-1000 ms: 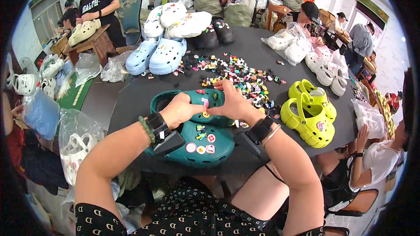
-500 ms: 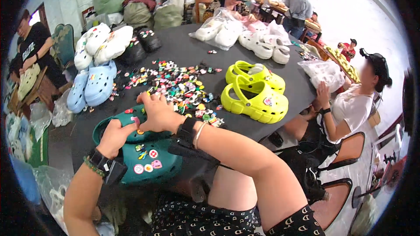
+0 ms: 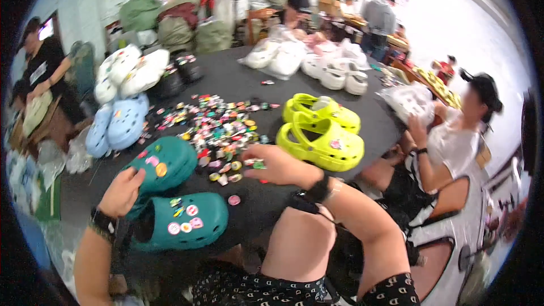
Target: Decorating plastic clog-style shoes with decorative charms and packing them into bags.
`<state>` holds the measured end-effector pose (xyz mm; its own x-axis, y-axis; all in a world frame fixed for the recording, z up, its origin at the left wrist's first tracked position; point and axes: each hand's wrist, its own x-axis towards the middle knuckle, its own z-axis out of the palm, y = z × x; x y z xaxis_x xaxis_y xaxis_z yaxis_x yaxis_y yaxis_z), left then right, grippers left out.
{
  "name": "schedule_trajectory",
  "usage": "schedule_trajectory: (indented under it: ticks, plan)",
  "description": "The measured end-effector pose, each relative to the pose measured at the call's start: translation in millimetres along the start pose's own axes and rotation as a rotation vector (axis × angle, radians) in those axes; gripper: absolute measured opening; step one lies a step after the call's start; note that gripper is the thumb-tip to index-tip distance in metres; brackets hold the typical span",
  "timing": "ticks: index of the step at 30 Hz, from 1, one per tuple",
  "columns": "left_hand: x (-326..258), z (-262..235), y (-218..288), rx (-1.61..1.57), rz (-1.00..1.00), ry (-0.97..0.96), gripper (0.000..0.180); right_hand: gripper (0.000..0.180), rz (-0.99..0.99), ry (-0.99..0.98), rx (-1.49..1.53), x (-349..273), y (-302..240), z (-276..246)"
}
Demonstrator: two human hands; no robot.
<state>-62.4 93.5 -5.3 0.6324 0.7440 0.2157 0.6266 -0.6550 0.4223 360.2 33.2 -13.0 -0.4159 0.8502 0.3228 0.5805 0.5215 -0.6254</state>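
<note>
two teal clogs, smooth, rounded and pierced with holes, sit between seven and nine o'clock in the view on a dark matt table; the far clog is tilted, the near clog lies with its toe toward three o'clock, and both uppers carry small flat charms. loose glossy charms of mixed shapes heap up at two o'clock from the far clog. chunky lime clogs stand at three o'clock, pale blue clogs at nine, and white clogs at twelve, blurred by crinkled clear plastic. the left hand covers the far clog's heel end, so most of its opening is hidden; the fingers' undersides cannot be seen. that hand, coming from seven o'clock, grips the rim, thumb uppermost. the right forearm rises from five o'clock, elbow bent; the right hand points toward nine at the heap's edge, fingers loosely curled, and blur leaves it unclear whether they pinch a charm.
</note>
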Motion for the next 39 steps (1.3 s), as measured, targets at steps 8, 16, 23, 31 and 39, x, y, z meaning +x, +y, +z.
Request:
schedule_trajectory:
  ticks: [8, 16, 23, 31, 39]
  plan:
    - [-6, -14, 9, 0.056, -0.06, 0.0, 0.051, 0.028, 0.174, 0.126, -0.235, -84, 20, -23]
    - [-26, -19, -7, 0.275, 0.078, -0.126, 0.067, 0.032, 0.3, 0.009, -0.043, -104, 48, -22]
    - [-44, -5, -13, 0.195, 0.072, -0.071, 0.045, 0.029, 0.38, -0.006, 0.074, -123, 29, -23]
    - [-93, -14, 25, 0.225, 0.039, 0.17, 0.024, 0.023, 0.382, 0.054, 0.128, -132, 42, -18]
    - [-156, -65, -27, 0.089, -0.507, 0.398, 0.03, 0.018, 0.392, 0.042, 0.096, -131, 38, -26]
